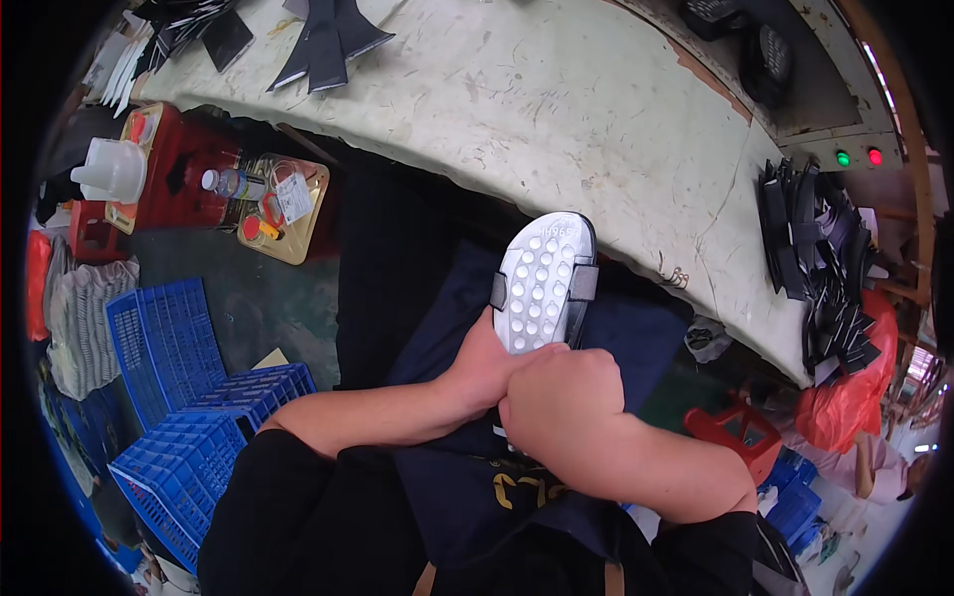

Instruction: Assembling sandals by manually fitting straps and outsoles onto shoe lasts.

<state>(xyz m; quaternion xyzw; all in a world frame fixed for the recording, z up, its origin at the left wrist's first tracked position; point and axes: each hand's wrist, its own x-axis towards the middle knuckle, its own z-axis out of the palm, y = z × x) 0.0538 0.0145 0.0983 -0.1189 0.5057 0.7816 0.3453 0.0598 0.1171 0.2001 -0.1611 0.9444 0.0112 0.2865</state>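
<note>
Bench [517, 89]: pale, scuffed top, runs from upper left down to right side; near edge just beyond the sole [537, 283].
Apron [636, 323]: navy, yellow print, over the person's lap, behind the sole.
Crates [189, 447]: blue plastic, slatted, lower left, on the person's left side.
Strap pile [815, 248]: black pieces, heaped at bench's right end, some hanging over the edge.
Red bag [845, 402]: plastic, below strap pile.
Sole: main item, center, in front of the person, toe end up and away; pale gray, rows of round raised studs; overlaps bench edge in view, contact can't tell.
Right hand [566, 397]: curled into a fist over the sole's lower end, against left hand; what's inside the fist is hidden.
Left hand [482, 368]: holding the sole, wrapped on its lower left side; fingers mostly hidden.
Tray [298, 243]: gold, left of center, small items on it, incl. red and yellow ones.
Jug [111, 171]: translucent white, far left.
Tabs [584, 283]: dark gray, one each side of the sole, about midway up.
Bottle [234, 184]: clear, white cap, beside tray.
Lamps [843, 158]: green and red, both lit, upper right panel.
</note>
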